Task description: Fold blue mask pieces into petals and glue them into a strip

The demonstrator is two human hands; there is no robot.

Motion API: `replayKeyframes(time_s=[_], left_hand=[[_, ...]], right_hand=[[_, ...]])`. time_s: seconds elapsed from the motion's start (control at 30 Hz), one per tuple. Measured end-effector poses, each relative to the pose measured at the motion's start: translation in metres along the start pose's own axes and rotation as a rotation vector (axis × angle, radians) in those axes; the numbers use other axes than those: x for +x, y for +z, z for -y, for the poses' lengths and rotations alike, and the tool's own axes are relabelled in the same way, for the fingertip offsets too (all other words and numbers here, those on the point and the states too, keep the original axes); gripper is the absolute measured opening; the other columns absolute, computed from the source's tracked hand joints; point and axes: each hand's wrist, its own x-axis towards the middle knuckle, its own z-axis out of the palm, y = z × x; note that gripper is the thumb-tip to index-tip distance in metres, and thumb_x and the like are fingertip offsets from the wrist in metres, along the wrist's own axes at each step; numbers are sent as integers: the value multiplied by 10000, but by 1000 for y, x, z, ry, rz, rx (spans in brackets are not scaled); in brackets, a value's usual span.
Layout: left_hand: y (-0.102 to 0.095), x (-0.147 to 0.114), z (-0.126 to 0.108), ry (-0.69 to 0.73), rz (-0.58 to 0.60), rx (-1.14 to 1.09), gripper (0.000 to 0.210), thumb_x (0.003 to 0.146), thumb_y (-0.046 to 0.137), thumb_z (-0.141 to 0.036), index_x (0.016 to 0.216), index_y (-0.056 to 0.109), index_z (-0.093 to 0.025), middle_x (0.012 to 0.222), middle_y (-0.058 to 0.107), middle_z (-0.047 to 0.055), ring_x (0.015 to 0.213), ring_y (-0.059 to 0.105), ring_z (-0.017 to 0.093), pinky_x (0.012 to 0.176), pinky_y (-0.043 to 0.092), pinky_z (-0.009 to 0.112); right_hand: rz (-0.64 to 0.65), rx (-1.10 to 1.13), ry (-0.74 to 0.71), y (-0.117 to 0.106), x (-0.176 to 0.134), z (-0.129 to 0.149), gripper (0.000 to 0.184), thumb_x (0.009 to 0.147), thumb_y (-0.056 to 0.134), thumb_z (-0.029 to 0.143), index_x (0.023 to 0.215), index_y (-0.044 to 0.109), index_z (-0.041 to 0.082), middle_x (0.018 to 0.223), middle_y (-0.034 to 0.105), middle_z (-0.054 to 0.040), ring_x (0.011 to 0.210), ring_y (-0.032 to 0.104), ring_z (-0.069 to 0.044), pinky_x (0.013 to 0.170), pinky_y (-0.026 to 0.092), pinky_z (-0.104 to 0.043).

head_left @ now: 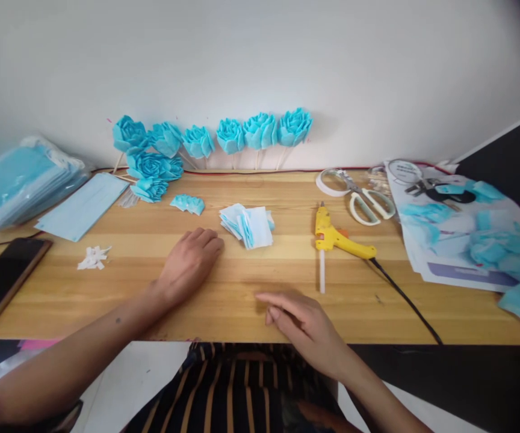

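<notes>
Loosely stacked squares [256, 228]; pale blue

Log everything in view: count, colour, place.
Flowers: at least eight, blue, back
Wrapped pack: one, blue, left
Sheet: uncounted, pale blue, left
Phone: one, black, left edge
Scraps: uncounted, white, left
Strips: uncounted, clear, beside flowers
Petal row: one, blue, left
Folded pieces: uncounted, blue and white, centre
Glue gun: one, yellow, right
Glue stick: one, white, right
Gun cord: one, black, right
Tape roll: one, white, right
Scissors: one, white handles, right
Printed papers: uncounted, white, right
Unclear object: one, black, on papers
Loose pieces: several, blue, far right
Table: one, light brown, middle
Clothing: one, striped black, bottom
Left grip: one, bare, on table
Right grip: one, bare, front centre
</notes>
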Motion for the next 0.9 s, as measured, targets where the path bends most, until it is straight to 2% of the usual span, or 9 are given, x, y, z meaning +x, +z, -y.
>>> replayKeyframes(time_s=[0.3,0.43,0.5,0.57,0.63,0.8,0.9], left_hand=[[9,12,10,-66,-16,-169,250,1009,457,-218,831,627,-169,851,660,81,851,591,244,791,463,389],[6,3,8,-68,-18,-257,262,997,467,-235,786,610,-179,847,671,83,847,594,247,783,461,395],[-1,-6,10,-133,-39,-383,246,991,470,-251,790,595,-187,849,676,67,838,608,226,783,477,371],[-10,-15,13,-269,-68,-502,233,993,450,-272,819,585,-195,838,675,45,795,619,197,755,497,333],[-14,-21,15,-359,-87,-548,216,988,453,-286,855,599,-197,841,680,37,775,629,185,741,507,313],[-5,-8,16,-209,-46,-438,149,931,567,-249,994,670,-161,896,687,74,834,640,213,783,503,344],[-1,9,18,-205,16,-386,126,907,606,-261,947,671,-161,898,699,80,831,641,221,774,497,349]], right_hand=[[6,18,0,0,-2,-3,279,1003,511,230,1210,697,206,839,758,-12,795,706,-141,809,541,-279],[9,27,-11,0,-1,-4,282,1007,499,228,1209,694,200,841,758,-14,798,706,-138,798,542,-271],[9,25,-16,-1,-1,-3,281,1007,495,226,1201,696,198,836,755,-12,796,705,-138,795,542,-271],[10,19,-20,-1,0,-3,280,1006,494,227,1191,700,194,832,754,-12,793,703,-138,794,541,-272],[13,8,-22,-2,1,-2,279,1003,493,227,1181,705,191,825,752,-12,786,702,-139,792,540,-275],[22,-20,-14,-1,2,-2,286,1009,483,234,1187,705,205,815,746,-11,783,700,-144,798,538,-283],[20,-27,-5,0,1,-2,284,1016,485,258,1194,702,220,829,747,-14,792,701,-148,800,539,-285]])
